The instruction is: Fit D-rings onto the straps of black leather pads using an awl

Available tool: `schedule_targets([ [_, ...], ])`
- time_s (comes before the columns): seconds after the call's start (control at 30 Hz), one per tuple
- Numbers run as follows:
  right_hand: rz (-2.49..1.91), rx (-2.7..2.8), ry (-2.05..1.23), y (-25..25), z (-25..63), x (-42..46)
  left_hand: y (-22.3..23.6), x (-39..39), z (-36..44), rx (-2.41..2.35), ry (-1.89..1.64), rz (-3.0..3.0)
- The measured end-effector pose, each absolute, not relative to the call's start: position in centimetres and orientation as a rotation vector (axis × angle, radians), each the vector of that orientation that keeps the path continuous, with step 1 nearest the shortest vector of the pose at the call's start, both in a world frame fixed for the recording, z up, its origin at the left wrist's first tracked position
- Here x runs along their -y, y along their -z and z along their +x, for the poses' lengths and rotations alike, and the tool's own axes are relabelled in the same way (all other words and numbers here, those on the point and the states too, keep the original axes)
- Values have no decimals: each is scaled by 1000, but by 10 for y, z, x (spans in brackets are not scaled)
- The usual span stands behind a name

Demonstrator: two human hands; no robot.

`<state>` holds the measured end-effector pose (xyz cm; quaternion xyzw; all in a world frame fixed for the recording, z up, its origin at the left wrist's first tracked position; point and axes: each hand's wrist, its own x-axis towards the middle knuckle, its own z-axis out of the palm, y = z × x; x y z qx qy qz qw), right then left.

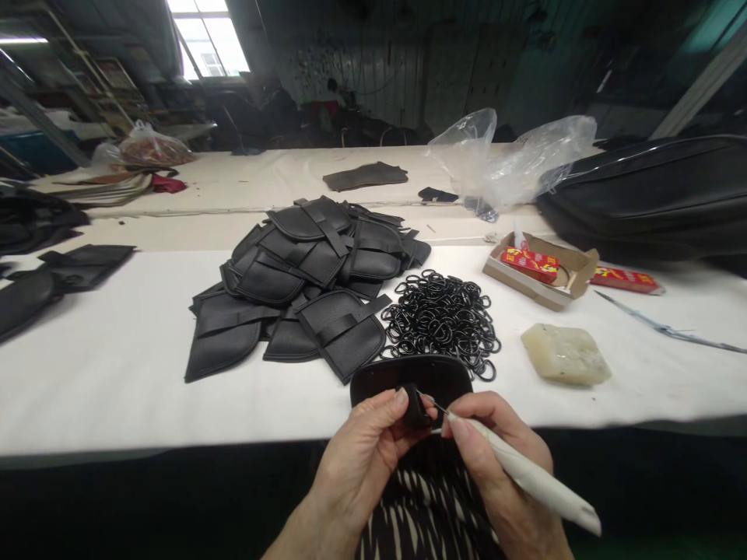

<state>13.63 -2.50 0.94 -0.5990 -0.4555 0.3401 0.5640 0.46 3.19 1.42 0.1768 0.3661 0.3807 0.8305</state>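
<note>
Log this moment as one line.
Left hand: holds black piece | right hand: holds white tool, tip at piece | table: pouches piled left of heaped rings

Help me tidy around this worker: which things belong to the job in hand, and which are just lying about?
Probably the job's:
black piece in left hand
white-handled tool in right hand
piled black pouches
black rings

Apparently lying about:
clear plastic bag
dark flat piece
open carton with red box
yellowish block, use unclear

Left hand pinching black strap; right hand gripping white-handled tool.
</note>
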Motion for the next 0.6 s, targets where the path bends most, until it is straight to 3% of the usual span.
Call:
schedule_targets([
  [0.4, -1098, 1537, -832, -13, 154, 27, -17, -30, 11, -897, -900, 302],
  [0.6, -1141, 1345, -759, -29, 162, 35, -17, -30, 11, -876, -933, 288],
])
